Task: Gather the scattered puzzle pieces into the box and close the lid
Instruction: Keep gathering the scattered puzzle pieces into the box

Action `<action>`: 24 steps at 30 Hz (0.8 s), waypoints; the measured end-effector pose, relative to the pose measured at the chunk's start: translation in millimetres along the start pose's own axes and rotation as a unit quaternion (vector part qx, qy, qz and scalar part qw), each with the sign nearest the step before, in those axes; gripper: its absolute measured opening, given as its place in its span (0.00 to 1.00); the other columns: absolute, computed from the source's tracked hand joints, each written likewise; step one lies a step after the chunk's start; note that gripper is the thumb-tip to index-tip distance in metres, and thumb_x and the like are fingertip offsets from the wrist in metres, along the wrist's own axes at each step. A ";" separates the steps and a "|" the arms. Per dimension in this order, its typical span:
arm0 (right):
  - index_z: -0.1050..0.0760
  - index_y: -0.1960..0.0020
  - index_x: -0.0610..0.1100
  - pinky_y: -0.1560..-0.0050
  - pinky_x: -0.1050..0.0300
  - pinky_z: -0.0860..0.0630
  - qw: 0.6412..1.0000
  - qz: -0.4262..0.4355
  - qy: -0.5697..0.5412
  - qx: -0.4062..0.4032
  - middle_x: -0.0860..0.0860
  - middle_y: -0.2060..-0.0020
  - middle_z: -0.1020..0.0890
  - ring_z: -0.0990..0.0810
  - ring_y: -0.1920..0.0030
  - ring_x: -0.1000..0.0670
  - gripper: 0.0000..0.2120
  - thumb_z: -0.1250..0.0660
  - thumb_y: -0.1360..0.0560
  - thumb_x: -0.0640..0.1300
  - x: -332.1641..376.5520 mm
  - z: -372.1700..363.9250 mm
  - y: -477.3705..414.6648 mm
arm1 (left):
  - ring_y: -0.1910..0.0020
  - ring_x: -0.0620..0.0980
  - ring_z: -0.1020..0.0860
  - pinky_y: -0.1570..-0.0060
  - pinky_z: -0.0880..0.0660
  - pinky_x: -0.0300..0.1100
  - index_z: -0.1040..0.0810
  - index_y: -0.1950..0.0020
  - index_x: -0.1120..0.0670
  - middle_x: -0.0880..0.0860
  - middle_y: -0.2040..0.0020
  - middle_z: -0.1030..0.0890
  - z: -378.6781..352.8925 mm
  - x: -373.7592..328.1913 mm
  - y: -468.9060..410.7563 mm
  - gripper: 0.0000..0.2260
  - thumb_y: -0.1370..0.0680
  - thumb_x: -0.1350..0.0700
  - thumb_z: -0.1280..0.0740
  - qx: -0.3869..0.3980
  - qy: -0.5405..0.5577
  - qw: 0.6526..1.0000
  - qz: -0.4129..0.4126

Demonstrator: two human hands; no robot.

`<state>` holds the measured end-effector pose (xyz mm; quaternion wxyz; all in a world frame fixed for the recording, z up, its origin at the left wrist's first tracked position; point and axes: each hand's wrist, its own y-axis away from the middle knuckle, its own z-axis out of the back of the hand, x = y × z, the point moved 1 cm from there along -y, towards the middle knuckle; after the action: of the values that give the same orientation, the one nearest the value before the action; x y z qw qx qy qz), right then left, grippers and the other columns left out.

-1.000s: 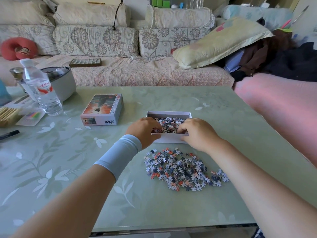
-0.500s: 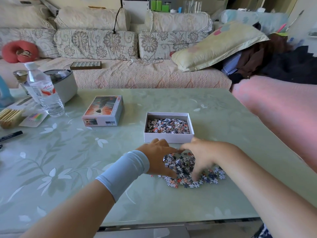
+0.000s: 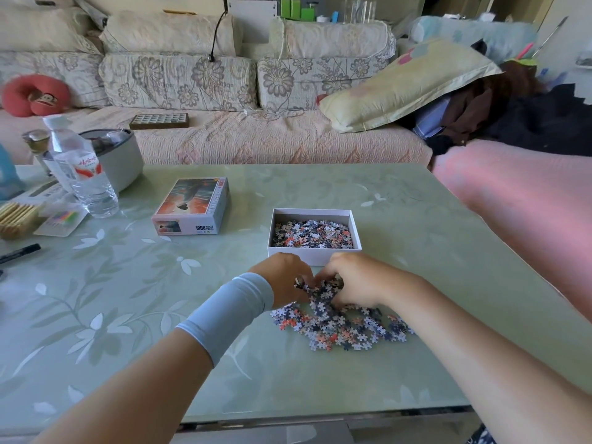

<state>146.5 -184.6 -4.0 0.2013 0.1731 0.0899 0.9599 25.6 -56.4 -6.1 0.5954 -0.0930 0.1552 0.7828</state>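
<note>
Left hand [image 3: 283, 277] and right hand [image 3: 355, 280] cupped together, fingers curled round a clump of puzzle pieces [image 3: 346, 331]. Small blue/white/orange bits heaped on desk [image 3: 416, 219], just nearside of open white box [image 3: 315, 255], part-filled.

Green leaf-patterned table [image 3: 320, 373], white box [image 3: 315, 256]

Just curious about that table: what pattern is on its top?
Pale green table with white and darker green leaf sprigs, clearest in the head view.

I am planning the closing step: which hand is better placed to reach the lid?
Left. The lid lies left of the box, nearer the left hand; the right hand would have to cross. Both cup puzzle pieces.
</note>
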 end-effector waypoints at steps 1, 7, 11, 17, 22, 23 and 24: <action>0.21 0.39 0.57 0.49 0.54 0.23 1.000 -0.002 -0.006 0.000 0.55 0.44 0.21 0.21 0.48 0.51 0.23 0.23 0.32 0.45 0.5 -0.2 -2.2 | 0.54 0.44 0.27 0.50 0.28 0.36 0.19 0.45 0.46 0.46 0.49 0.22 0.0 0.3 -0.3 0.11 0.26 0.52 0.28 -0.003 0.012 1.000 0.004; 0.15 0.52 0.49 0.70 0.70 0.27 0.997 -0.009 -0.073 -0.017 0.58 0.60 0.16 0.21 0.67 0.62 0.10 0.23 0.31 0.40 1.9 11.4 -8.4 | 0.58 0.45 0.22 0.54 0.24 0.36 0.18 0.54 0.45 0.42 0.58 0.22 6.0 8.2 -4.3 0.06 0.28 0.54 0.26 -0.023 0.074 0.997 0.023; 0.15 0.52 0.49 0.66 0.73 0.30 0.989 -0.017 -0.121 -0.082 0.61 0.64 0.18 0.22 0.68 0.65 0.09 0.22 0.32 0.41 -2.0 29.5 -13.7 | 0.65 0.45 0.19 0.58 0.21 0.37 0.18 0.56 0.47 0.40 0.64 0.21 20.4 12.9 -9.9 0.06 0.29 0.57 0.25 -0.027 0.122 0.991 0.042; 0.15 0.50 0.50 0.62 0.68 0.31 0.933 -0.043 -0.200 -0.296 0.56 0.62 0.18 0.23 0.64 0.59 0.08 0.24 0.29 0.43 -12.3 47.9 -26.2 | 0.68 0.49 0.18 0.60 0.20 0.40 0.18 0.57 0.53 0.51 0.65 0.16 39.6 17.1 -31.4 0.06 0.29 0.63 0.26 -0.165 0.292 0.940 0.058; 0.19 0.39 0.50 0.46 0.62 0.30 0.948 -0.018 -0.205 -0.245 0.50 0.45 0.17 0.21 0.46 0.53 0.16 0.27 0.26 0.43 -17.3 37.4 -35.5 | 0.53 0.47 0.19 0.50 0.22 0.40 0.19 0.48 0.47 0.48 0.54 0.16 30.5 29.9 -46.5 0.10 0.27 0.58 0.27 -0.214 0.257 0.939 0.084; 0.18 0.40 0.50 0.44 0.61 0.29 0.951 -0.008 -0.195 -0.240 0.51 0.44 0.17 0.21 0.45 0.52 0.14 0.28 0.25 0.42 -17.6 35.7 -35.9 | 0.48 0.46 0.20 0.47 0.24 0.41 0.20 0.44 0.47 0.48 0.49 0.17 27.7 31.5 -47.5 0.12 0.26 0.58 0.29 -0.187 0.240 0.949 0.079; 0.17 0.43 0.50 0.44 0.60 0.27 0.953 0.003 -0.179 -0.245 0.51 0.45 0.17 0.20 0.46 0.52 0.12 0.29 0.25 0.40 -17.6 34.4 -35.7 | 0.43 0.46 0.21 0.42 0.26 0.42 0.21 0.41 0.47 0.49 0.44 0.19 26.0 32.2 -48.1 0.14 0.25 0.59 0.31 -0.165 0.228 0.957 0.069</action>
<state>187.0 -156.2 13.9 0.2477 0.2875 -0.1864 0.9062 64.1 -6.4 1.1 0.4655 -0.3549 0.1617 0.7945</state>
